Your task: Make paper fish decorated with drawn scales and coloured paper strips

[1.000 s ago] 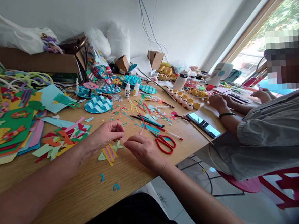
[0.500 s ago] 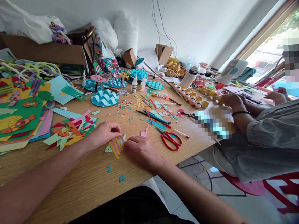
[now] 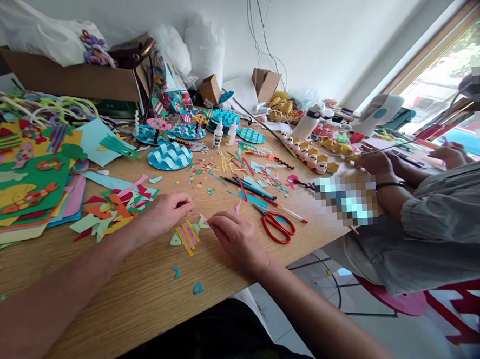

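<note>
A pale green paper fish [image 3: 175, 239] lies flat on the table, with yellow and purple paper strips [image 3: 189, 237] across its body. Just above it, my left hand [image 3: 172, 209] hovers with thumb and fingers pressed together; whatever may be between them is too small to make out. My right hand [image 3: 237, 236] is closed in a pinch beside the fish's tail, and its fingertips hide whether they hold anything. Two blue paper scraps [image 3: 197, 288] lie nearer the table edge. Red-handled scissors [image 3: 279, 227] rest right of my right hand.
Coloured paper scraps [image 3: 120, 208] are heaped at left, beside stacked craft sheets [image 3: 43, 218]. Behind are a blue wavy disc [image 3: 169, 155], glue bottles [image 3: 218, 134], pencils [image 3: 248, 188] and confetti bits [image 3: 201, 174]. A co-worker's arm [image 3: 390, 186] reaches in from the right.
My right hand has drawn back to the right from the strips, its fingers now pinched. The fish shows more fully between my hands. My left hand has shifted only slightly.
</note>
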A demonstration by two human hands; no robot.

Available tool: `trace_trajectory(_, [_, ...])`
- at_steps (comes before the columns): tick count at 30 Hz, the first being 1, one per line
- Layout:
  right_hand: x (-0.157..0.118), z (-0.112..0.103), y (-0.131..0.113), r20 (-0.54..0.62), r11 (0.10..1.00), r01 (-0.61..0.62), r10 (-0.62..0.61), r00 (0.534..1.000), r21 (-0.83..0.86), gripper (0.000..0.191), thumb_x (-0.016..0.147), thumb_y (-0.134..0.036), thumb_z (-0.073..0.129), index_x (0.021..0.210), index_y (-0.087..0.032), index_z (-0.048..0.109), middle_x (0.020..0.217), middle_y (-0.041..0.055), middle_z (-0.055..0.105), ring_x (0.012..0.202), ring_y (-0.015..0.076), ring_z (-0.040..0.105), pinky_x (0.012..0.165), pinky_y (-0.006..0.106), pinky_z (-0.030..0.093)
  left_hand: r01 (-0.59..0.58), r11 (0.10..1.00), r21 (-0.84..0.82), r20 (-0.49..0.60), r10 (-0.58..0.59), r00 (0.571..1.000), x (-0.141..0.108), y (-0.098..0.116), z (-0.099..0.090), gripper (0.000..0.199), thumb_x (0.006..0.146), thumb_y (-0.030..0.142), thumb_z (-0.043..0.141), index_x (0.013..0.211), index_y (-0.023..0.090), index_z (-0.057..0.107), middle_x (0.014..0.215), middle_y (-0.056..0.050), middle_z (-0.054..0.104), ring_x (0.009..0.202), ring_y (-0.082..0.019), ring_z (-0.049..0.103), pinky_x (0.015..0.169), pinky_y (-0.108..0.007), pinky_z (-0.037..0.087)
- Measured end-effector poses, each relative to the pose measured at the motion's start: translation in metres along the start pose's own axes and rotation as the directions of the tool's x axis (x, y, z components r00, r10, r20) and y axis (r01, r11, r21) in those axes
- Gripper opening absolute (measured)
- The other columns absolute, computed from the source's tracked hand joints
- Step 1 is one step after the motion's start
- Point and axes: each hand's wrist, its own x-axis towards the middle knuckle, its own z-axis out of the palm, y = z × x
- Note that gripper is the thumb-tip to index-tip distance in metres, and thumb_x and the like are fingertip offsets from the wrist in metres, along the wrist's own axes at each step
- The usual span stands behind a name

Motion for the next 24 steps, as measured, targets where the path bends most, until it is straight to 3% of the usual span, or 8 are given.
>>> trace_trajectory(2, [0.003, -0.005, -0.002, -0.100, 0.999, -0.036, 0.039, 0.994, 0.031, 0.020, 0.090, -0.020, 0.046, 0.085, -0.016, 0.065, 0.082, 0.0058, 0.068, 0.073, 0.0112, 0.061, 0.067, 0.020, 0.045, 0.017, 0.999, -0.051, 0.036, -0.015, 0.999, -0.002, 0.003, 0.000, 0.038, 0.075, 0.051, 0.040, 0.061, 0.019, 0.055, 0.056, 0.000, 0.054, 0.057, -0.015, 0.049, 0.052, -0.025, 0.034])
trace_trajectory(5, [0.006, -0.008, -0.007, -0.177, 0.998, -0.028, 0.037, 0.984, 0.055, 0.021, 0.090, -0.019, 0.045, 0.086, -0.016, 0.065, 0.082, 0.0061, 0.068, 0.074, 0.0110, 0.062, 0.069, 0.021, 0.047, 0.088, 0.956, -0.281, 0.146, -0.048, 0.988, -0.006, 0.009, 0.003, 0.047, 0.075, 0.060, 0.038, 0.063, 0.018, 0.057, 0.055, -0.001, 0.053, 0.053, -0.014, 0.049, 0.048, -0.024, 0.035])
trace_trajectory(8, [0.005, -0.006, -0.009, -0.151, 0.998, 0.032, -0.023, 0.988, 0.053, 0.022, 0.090, -0.017, 0.043, 0.089, -0.017, 0.065, 0.084, 0.0062, 0.068, 0.076, 0.0108, 0.062, 0.071, 0.021, 0.048, 0.154, 0.854, -0.496, 0.197, -0.062, 0.978, -0.012, 0.014, 0.007, 0.047, 0.073, 0.062, 0.045, 0.070, 0.017, 0.058, 0.059, 0.000, 0.052, 0.052, -0.012, 0.047, 0.044, -0.022, 0.032])
trace_trajectory(11, [0.002, -0.003, -0.009, -0.102, 0.998, 0.055, -0.053, 0.993, 0.026, 0.024, 0.089, -0.013, 0.042, 0.091, -0.017, 0.065, 0.087, 0.0063, 0.068, 0.078, 0.0113, 0.063, 0.075, 0.023, 0.047, 0.201, 0.796, -0.570, 0.210, -0.096, 0.973, -0.015, 0.017, 0.008, 0.038, 0.068, 0.054, 0.056, 0.068, 0.016, 0.056, 0.059, 0.002, 0.049, 0.050, -0.008, 0.042, 0.042, -0.019, 0.027])
trace_trajectory(16, [0.000, 0.000, -0.007, -0.011, 0.996, 0.078, -0.078, 0.997, -0.038, 0.020, 0.088, -0.014, 0.045, 0.091, -0.016, 0.065, 0.088, 0.0064, 0.068, 0.078, 0.0127, 0.061, 0.072, 0.023, 0.045, 0.208, 0.805, -0.556, 0.190, -0.121, 0.974, -0.012, 0.013, 0.007, 0.029, 0.066, 0.045, 0.059, 0.069, 0.017, 0.054, 0.061, 0.002, 0.053, 0.049, -0.008, 0.039, 0.042, -0.019, 0.026])
trace_trajectory(24, [-0.001, 0.001, -0.007, 0.243, 0.981, 0.113, -0.073, 0.967, -0.154, 0.018, 0.089, -0.014, 0.043, 0.082, -0.016, 0.060, 0.078, 0.0044, 0.063, 0.070, 0.0119, 0.055, 0.064, 0.022, 0.039, 0.064, 0.953, -0.295, 0.068, -0.046, 0.997, -0.004, -0.001, 0.011, 0.024, 0.066, 0.042, 0.053, 0.066, 0.018, 0.058, 0.066, 0.001, 0.062, 0.063, -0.015, 0.053, 0.057, -0.024, 0.039])
